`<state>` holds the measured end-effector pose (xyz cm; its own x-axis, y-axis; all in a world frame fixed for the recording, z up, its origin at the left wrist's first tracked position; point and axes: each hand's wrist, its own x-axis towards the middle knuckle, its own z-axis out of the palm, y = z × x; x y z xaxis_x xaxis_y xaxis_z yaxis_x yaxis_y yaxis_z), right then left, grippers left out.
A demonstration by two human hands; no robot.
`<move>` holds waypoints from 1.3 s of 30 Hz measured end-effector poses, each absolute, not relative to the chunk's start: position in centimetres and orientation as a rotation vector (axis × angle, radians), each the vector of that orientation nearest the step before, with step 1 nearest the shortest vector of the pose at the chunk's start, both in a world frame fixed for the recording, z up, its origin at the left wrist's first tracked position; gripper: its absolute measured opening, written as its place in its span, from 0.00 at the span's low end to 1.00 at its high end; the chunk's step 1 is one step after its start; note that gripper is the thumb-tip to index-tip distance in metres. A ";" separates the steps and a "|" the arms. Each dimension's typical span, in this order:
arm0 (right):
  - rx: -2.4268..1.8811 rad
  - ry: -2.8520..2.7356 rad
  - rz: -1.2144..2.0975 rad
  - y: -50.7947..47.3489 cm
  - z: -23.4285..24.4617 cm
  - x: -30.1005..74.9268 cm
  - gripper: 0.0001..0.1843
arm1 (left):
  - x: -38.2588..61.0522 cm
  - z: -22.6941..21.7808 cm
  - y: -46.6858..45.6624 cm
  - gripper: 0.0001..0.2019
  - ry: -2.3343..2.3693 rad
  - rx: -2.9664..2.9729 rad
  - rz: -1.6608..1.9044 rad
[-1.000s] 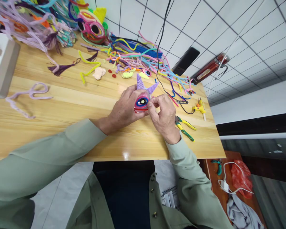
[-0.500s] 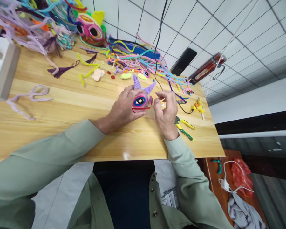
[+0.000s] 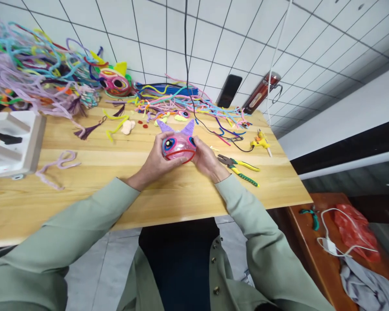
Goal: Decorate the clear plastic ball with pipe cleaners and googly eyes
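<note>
Between my hands is a round, shiny pink craft head [image 3: 184, 144] with two purple pointed ears, blue-and-black ringed eyes and a red pipe-cleaner mouth line. My left hand [image 3: 157, 163] wraps its left side, thumb along the lower front. My right hand [image 3: 209, 160] closes on its right side, partly covering one eye. Right of my right hand, pliers [image 3: 238, 166] with yellow-green handles lie on the table. Beyond the head are a cream-pink lump [image 3: 128, 127], small red discs [image 3: 142, 125] and a yellow pipe cleaner [image 3: 116, 126].
A second, finished-looking craft head [image 3: 115, 82] and heaps of pipe cleaners [image 3: 29, 82] line the back. A yellow glue gun [image 3: 261, 142], a phone [image 3: 229, 90] and a red flask [image 3: 262, 93] stand right. At left are a white device [image 3: 34, 142] and a lilac pipe cleaner [image 3: 56, 168].
My right hand, earlier pinched apart from the craft head, now grips its right side. The head has turned so both eyes and the red mouth face me. The camera view has shifted.
</note>
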<state>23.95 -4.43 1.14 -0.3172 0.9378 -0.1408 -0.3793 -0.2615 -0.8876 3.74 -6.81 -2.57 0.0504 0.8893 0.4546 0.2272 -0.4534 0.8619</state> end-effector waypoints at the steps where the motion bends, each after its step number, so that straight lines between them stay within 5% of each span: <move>1: -0.853 -0.950 1.763 -4.5 1.1 23.7 0.23 | 3.7 -2.7 -6.7 0.52 1.114 1.733 1.440; 10: -0.815 -0.903 1.771 -4.7 0.9 23.4 0.20 | 3.5 -3.2 -5.0 0.33 0.815 1.244 1.483; 39: -0.824 -0.944 1.702 -5.4 0.8 22.5 0.24 | 3.1 -3.7 -4.9 0.31 0.915 1.298 1.499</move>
